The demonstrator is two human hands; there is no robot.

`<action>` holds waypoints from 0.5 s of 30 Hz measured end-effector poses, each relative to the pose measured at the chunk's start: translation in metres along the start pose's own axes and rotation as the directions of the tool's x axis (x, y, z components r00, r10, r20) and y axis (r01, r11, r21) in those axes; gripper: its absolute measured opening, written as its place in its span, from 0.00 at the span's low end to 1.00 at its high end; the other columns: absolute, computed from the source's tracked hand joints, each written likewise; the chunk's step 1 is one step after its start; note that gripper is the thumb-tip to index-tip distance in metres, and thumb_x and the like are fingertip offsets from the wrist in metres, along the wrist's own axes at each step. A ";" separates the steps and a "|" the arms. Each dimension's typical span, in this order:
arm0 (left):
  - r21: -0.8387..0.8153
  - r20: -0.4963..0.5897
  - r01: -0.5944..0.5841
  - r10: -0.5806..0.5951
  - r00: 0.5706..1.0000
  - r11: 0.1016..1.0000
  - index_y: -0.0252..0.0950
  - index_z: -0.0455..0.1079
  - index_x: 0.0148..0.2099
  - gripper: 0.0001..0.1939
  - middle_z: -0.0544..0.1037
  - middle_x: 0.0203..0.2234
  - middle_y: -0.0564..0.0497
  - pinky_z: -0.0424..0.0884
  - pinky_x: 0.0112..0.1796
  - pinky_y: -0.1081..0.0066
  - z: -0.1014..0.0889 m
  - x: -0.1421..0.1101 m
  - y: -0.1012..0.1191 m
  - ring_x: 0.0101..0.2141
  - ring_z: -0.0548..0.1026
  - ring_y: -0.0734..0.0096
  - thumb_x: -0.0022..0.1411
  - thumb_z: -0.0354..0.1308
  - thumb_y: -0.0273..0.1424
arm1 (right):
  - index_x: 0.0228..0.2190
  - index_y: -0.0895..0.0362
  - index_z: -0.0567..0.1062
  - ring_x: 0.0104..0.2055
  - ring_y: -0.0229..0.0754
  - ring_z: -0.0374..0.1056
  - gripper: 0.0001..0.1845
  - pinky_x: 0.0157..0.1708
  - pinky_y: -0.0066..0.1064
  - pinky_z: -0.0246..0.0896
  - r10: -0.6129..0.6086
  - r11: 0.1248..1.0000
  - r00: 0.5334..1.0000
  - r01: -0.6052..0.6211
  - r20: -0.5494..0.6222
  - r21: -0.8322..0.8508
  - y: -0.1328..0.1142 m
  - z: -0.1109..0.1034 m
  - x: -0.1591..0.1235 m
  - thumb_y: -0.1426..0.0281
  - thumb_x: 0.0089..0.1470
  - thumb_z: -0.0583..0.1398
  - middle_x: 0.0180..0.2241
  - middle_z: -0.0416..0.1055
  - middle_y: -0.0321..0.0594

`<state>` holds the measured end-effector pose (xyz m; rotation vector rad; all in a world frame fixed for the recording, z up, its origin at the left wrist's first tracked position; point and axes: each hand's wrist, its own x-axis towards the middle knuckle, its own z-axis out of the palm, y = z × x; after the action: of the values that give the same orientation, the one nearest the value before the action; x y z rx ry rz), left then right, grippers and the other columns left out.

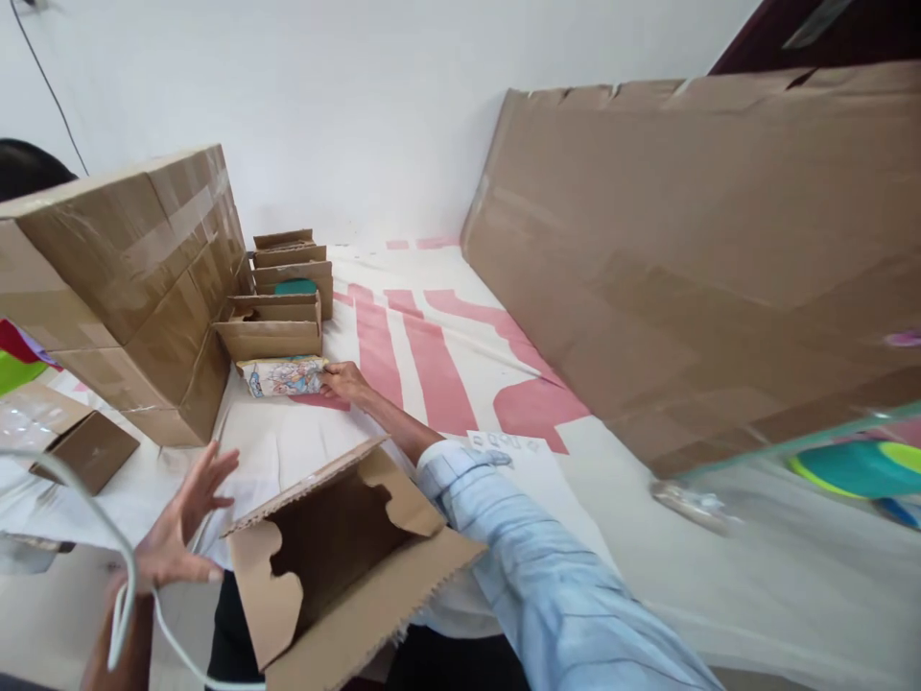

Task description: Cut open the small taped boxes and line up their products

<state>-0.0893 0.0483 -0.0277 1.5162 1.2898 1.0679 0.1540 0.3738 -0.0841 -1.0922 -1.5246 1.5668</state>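
Head view, contents as seen.

Item: illustrated packet [284,376], one, pale, with drawings in blue and orange. Located at the near end of a row of cartons [271,342], just in front of the nearest of them. Its right end is in my grasp.

Item: my right hand [345,380], fingers narrowed on that end of the packet, arm stretched forward in a blue sleeve [532,566] rolled toward the elbow.

Item: my left hand [188,523], holding nothing, fingers spread wide, beside the left edge of an open carton [338,566]. A white cable [128,552] loops across at my wrist; whether it touches the skin I cannot tell.

Item: the open carton, brown, near me, mouth up and tilted, flaps with scalloped edges, interior dark.

Item: row of cartons, open-topped, running away from me along the foot of a stack of taped boxes [148,288]; a teal piece [295,287] shows inside one.

Item: white sheet with red bands [450,374], spread beneath the packet and the row; a paper slip [507,441] with small printed shapes lies near my right forearm.

Item: large cardboard panel [691,259], standing at the right.

Item: small carton [90,451], left, before the stack.

Item: teal and lime object [853,467], far right, blurred.
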 end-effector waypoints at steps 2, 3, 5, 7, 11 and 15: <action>0.092 -0.025 0.042 -0.040 0.999 0.995 0.59 0.40 0.82 0.75 0.58 0.77 0.38 0.70 0.65 0.39 0.023 -0.022 -0.004 0.75 0.57 0.30 0.42 0.83 0.52 | 0.24 0.55 0.77 0.26 0.40 0.75 0.12 0.27 0.27 0.73 0.015 1.000 1.000 -0.015 0.001 0.017 0.002 0.001 0.001 0.69 0.53 0.72 0.20 0.76 0.36; 0.142 -0.052 0.037 -0.030 0.998 0.989 0.59 0.35 0.82 0.81 0.56 0.78 0.37 0.68 0.66 0.38 0.036 -0.026 -0.006 0.75 0.56 0.29 0.39 0.85 0.48 | 0.23 0.55 0.77 0.25 0.40 0.75 0.12 0.27 0.27 0.73 0.018 1.000 1.000 -0.018 0.001 0.024 0.002 0.001 0.001 0.69 0.53 0.72 0.20 0.75 0.36; 0.191 -0.086 0.041 -0.025 0.996 0.981 0.59 0.28 0.82 0.85 0.51 0.80 0.39 0.68 0.67 0.40 0.061 -0.022 -0.008 0.76 0.53 0.29 0.38 0.86 0.41 | 0.23 0.55 0.77 0.26 0.40 0.75 0.12 0.26 0.26 0.73 0.017 0.999 1.000 -0.018 0.012 0.034 0.000 -0.001 0.001 0.69 0.53 0.72 0.20 0.76 0.37; 0.182 -0.052 0.044 -0.035 0.998 0.982 0.57 0.27 0.82 0.84 0.54 0.79 0.39 0.68 0.68 0.41 0.079 -0.013 -0.007 0.75 0.56 0.30 0.40 0.85 0.40 | 0.24 0.56 0.79 0.26 0.40 0.75 0.11 0.26 0.26 0.74 0.016 0.999 0.999 -0.018 0.035 0.038 -0.002 -0.006 -0.001 0.68 0.52 0.74 0.21 0.77 0.37; 0.124 -0.139 0.091 -0.073 0.988 0.988 0.53 0.25 0.83 0.73 0.65 0.73 0.37 0.69 0.67 0.41 0.094 -0.004 -0.004 0.71 0.67 0.34 0.54 0.76 0.42 | 0.28 0.56 0.82 0.26 0.40 0.75 0.11 0.27 0.27 0.75 0.025 0.999 0.997 -0.028 0.077 0.034 -0.002 -0.017 -0.004 0.65 0.50 0.76 0.22 0.78 0.39; 0.190 -0.312 0.031 0.031 0.950 0.981 0.54 0.27 0.83 0.62 0.58 0.77 0.40 0.69 0.67 0.41 0.112 -0.024 -0.014 0.75 0.59 0.35 0.63 0.68 0.41 | 0.29 0.56 0.82 0.27 0.42 0.75 0.12 0.30 0.31 0.75 0.028 0.999 0.997 -0.031 0.071 0.033 0.001 -0.018 -0.005 0.63 0.52 0.75 0.23 0.78 0.39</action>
<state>0.0120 0.0178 -0.0728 1.5284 1.6538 1.2512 0.1728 0.3772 -0.0838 -1.0550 -1.5287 1.6613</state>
